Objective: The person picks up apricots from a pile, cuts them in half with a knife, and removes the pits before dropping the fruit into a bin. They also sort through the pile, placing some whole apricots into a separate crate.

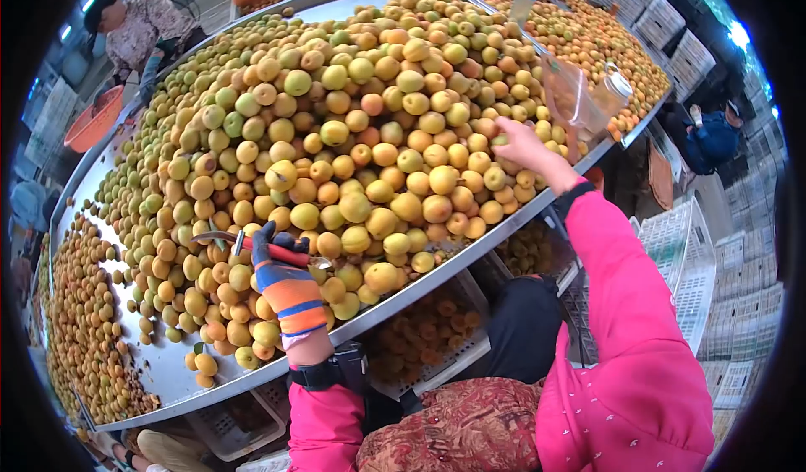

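A striped orange-and-blue glove covers my left hand (285, 283), which is closed round a red-handled tool with a curved blade (290, 255) at the near side of the fruit heap. The blade points left over the apricots (354, 207). My bare right hand (527, 147) reaches into the right part of the heap, with thumb and forefinger pinched on a greenish apricot (500, 140). Yellow and orange apricots lie all around both hands.
The metal table's rim (457, 264) runs close before me. Beneath it sit crates of halved fruit (428, 329). A lidded jar (613, 91) and a clear plastic bag (571, 94) stand at right. White crates (672, 245) are stacked beyond. Across the table, a person (151, 27) works near an orange basket (94, 119).
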`<state>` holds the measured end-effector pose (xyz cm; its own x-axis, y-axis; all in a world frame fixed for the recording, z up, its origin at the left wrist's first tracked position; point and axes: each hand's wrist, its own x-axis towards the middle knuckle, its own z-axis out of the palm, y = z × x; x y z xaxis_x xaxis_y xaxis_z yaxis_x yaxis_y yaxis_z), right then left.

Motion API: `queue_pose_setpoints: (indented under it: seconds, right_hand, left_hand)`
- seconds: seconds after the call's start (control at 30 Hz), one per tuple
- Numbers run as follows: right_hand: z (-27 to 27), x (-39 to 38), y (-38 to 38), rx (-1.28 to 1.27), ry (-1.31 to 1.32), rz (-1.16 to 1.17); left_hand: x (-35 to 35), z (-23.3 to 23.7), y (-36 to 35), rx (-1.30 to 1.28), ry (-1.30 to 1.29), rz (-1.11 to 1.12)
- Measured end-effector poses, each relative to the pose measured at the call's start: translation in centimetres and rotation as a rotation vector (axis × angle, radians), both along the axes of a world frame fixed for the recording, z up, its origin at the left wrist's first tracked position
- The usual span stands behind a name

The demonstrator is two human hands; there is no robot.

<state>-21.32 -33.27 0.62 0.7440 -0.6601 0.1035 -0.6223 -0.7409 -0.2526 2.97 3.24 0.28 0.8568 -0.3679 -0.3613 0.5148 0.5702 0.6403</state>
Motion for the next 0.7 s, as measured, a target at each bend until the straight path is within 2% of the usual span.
queue_pose_setpoints:
  seconds: [0.07,0.13,0.17,0.2,0.27,0.3,0.37,0.4,0.47,0.57,0.67,0.7]
  right_hand:
    - [0.7,0.0,-0.6,0.142,-0.377,-0.126]
    - [3.0,1.5,-2.3,0.481,-0.550,-0.153]
    - [6.2,3.9,-0.8,0.509,-0.525,-0.188]
    - [8.1,6.7,0.3,0.258,-0.493,0.014]
    - [10.2,13.1,2.8,0.037,-0.417,0.090]
    - [10.1,16.2,2.6,-0.149,-0.360,0.156]
    - [10.7,21.6,4.1,-0.216,-0.142,0.172]
    - [9.7,23.9,3.8,-0.329,-0.106,0.155]
    - [8.4,25.7,3.3,-0.233,0.128,0.101]
    - [7.6,25.3,2.0,-0.143,0.245,0.145]
    - [6.5,21.9,1.3,-0.106,0.122,0.223]
    - [6.6,20.2,2.4,-0.058,0.187,0.200]
  left_hand:
    - [-0.2,0.3,-0.1,0.014,0.016,0.031]
    - [-0.4,0.3,-0.1,-0.008,0.046,-0.008]
    - [-1.1,1.6,-0.3,-0.004,0.086,0.020]
    - [-1.0,1.1,-0.4,-0.018,0.071,-0.001]
    - [-1.2,1.0,-0.6,-0.051,0.081,-0.006]
    - [-1.5,1.3,-0.4,-0.046,0.045,-0.021]
    - [-1.5,1.3,-0.2,-0.045,0.053,0.001]
    - [-1.5,1.3,-0.2,-0.048,0.059,0.012]
    - [-1.4,1.3,0.0,-0.047,0.077,0.032]
    - [-1.0,1.3,0.1,-0.048,0.109,0.043]
    - [-0.7,1.2,0.1,-0.062,0.132,0.023]
    - [-0.6,1.2,0.1,-0.072,0.141,0.013]
